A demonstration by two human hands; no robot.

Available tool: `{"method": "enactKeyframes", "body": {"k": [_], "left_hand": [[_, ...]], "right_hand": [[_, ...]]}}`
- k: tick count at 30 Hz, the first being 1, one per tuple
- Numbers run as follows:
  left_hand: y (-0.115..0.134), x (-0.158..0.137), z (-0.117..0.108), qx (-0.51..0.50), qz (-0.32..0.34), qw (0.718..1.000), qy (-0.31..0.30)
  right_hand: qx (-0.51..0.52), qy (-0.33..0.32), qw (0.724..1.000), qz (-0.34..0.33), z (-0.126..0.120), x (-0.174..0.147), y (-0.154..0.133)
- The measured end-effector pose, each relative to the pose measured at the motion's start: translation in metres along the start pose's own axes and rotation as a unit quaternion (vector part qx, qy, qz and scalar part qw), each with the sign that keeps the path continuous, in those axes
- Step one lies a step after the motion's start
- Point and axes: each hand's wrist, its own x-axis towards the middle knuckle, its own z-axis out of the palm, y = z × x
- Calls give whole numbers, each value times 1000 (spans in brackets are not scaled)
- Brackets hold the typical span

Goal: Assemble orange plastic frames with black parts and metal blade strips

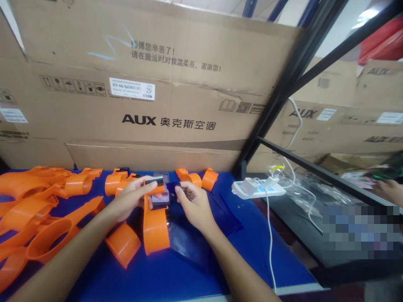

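Note:
My left hand point(135, 196) is closed round the upper end of an orange plastic part point(156, 230), whose wide curved band hangs toward me. A black strip point(154, 182) lies across the held end, under my thumb. To its right, my right hand point(195, 205) pinches a small dark blue piece point(173, 187) between thumb and fingertips. Below that hand, dark translucent film point(192, 243) lies on the blue tabletop point(126, 281). Just behind the hands rests a phone point(161, 197), partly covered by my left fingers.
Several orange parts point(50, 235) are piled at the left, with others along the back edge. A loose orange piece point(123, 244) lies near my left forearm. A white power strip point(258, 188) with cables sits right, beside a black metal frame point(283, 105). Cardboard boxes point(170, 100) stand behind.

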Motion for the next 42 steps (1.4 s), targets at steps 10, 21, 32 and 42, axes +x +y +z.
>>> {"method": "enactKeyframes", "body": {"k": [10, 21, 32, 42], "left_hand": [[-7, 3, 2, 57, 31, 997, -29], [-10, 4, -1, 66, 41, 997, -21], [-9, 3, 2, 56, 55, 997, -13], [-3, -3, 2, 8, 37, 996, -75]], "right_hand": [[-95, 65, 990, -83, 12, -10, -4], [-162, 23, 973, -165, 14, -16, -3], [-199, -31, 955, -219, 13, -17, 5], [-58, -31, 992, -110, 7, -12, -12]]}}
